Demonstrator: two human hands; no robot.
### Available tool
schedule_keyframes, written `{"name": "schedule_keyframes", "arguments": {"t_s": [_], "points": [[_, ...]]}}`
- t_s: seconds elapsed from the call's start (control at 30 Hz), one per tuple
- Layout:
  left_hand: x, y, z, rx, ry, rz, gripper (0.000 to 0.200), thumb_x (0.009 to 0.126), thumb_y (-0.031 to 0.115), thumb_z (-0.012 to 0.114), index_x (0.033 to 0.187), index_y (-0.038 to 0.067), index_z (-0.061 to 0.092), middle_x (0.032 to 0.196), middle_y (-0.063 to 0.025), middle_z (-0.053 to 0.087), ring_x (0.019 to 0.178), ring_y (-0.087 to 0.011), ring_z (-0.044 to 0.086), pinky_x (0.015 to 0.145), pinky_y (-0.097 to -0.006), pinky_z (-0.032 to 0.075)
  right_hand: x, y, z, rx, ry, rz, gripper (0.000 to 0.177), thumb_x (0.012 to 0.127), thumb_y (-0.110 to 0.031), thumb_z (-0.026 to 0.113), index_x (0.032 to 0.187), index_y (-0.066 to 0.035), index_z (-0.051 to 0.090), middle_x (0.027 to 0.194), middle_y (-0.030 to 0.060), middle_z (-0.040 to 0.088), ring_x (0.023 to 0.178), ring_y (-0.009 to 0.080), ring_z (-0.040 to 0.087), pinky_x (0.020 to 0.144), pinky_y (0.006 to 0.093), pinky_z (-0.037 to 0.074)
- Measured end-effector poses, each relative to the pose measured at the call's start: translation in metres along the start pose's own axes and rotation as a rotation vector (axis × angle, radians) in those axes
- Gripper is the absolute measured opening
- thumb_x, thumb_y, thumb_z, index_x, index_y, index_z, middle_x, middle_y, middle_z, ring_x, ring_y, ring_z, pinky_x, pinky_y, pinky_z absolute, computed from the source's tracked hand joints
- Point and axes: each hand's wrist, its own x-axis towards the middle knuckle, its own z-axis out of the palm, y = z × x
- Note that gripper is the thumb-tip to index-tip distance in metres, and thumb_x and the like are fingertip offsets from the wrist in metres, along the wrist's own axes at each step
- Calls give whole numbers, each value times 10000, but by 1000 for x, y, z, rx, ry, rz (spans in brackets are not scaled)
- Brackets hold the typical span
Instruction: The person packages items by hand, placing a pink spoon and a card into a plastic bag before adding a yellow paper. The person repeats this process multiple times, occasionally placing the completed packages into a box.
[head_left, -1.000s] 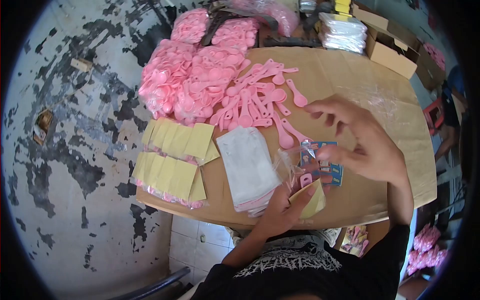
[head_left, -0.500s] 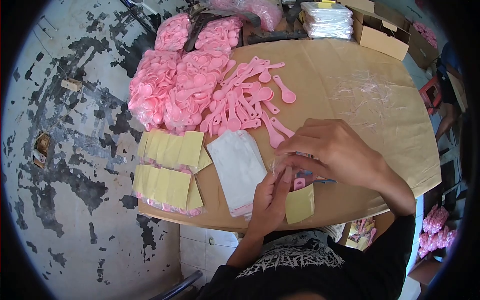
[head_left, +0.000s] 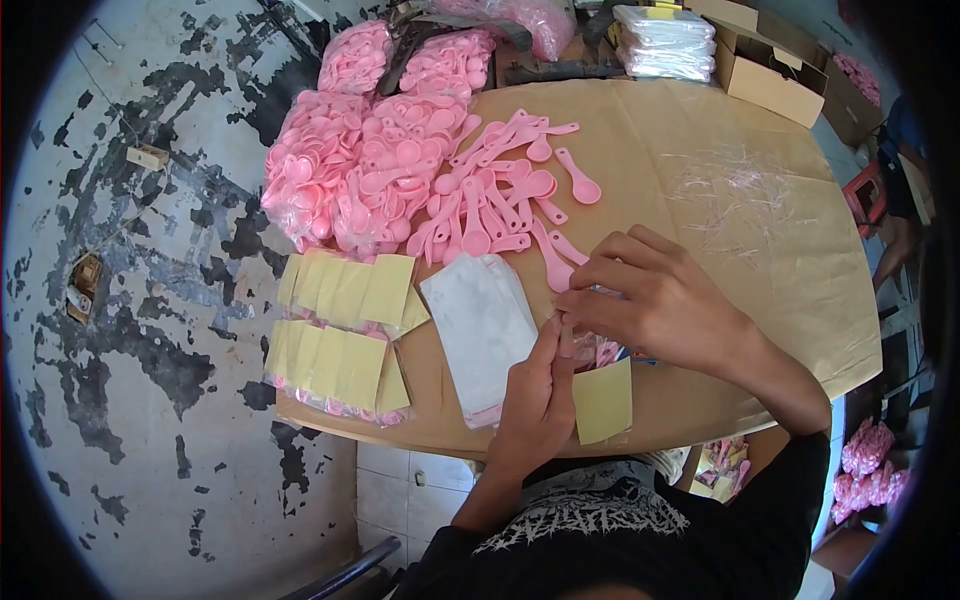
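Note:
My left hand is closed, thumb and fingers pinching the top of a clear plastic packet. Close against it, my right hand has its fingertips pinched on the same packet; its fingers hide most of the grip. Under my hands a yellow card shows, with pink pieces in clear plastic and something blue partly covered behind it. A stack of white flat sleeves lies left of my left hand. Beyond the fingertips, loose pink measuring spoons lie in a heap.
Finished-looking packets with yellow cards lie in two rows at the left. Bulging bags of pink spoons stand behind them. Thin clear strips are scattered at right. Cardboard box and stacked clear bags sit at the back.
My right hand has turned and opened out slightly, its fingers lifting over the packet. My left fingers have straightened upward. The view has shifted a little.

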Motion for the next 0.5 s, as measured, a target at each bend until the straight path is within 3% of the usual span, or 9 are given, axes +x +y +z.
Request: {"name": "schedule_keyframes", "arguments": {"t_s": [0.13,0.23,0.33,0.47,0.5], "points": [[8,1,-5,109,-93,-73,341,1025,143,383,1296,-58,434,645,-201,554,568,-246,607,542,-372,426,-1,1,5,-45,-33,3,188,653,-201,666,803,-89,651,815,6,603,883,167,591,764,308,488],[12,-8,-5,165,-158,90,316,1017,126,397,1277,-48,442,624,-208,547,567,-297,635,527,-417,415,-3,4,6,-20,-51,28,188,648,-195,682,783,-81,618,785,18,599,813,188,598,715,317,493],[11,3,-11,226,-208,39,293,1019,113,387,1265,-36,445,748,-209,630,699,-272,696,573,-392,481,-2,9,-1,92,55,86,171,683,-155,697,772,-64,583,754,31,580,706,180,582,645,312,484],[13,0,1,-336,-219,34,300,1034,123,373,1284,-29,435,1063,-195,651,934,-226,682,748,-333,537,6,22,-45,444,226,414,105,787,-86,649,788,-33,558,748,25,562,625,106,520,596,283,459],[12,-1,2,-446,-203,10,301,1037,130,370,1285,-28,438,1139,-192,630,992,-221,663,802,-319,532,4,34,-54,511,246,416,86,819,-81,626,805,-25,562,762,19,566,645,81,512,605,271,454]]}}
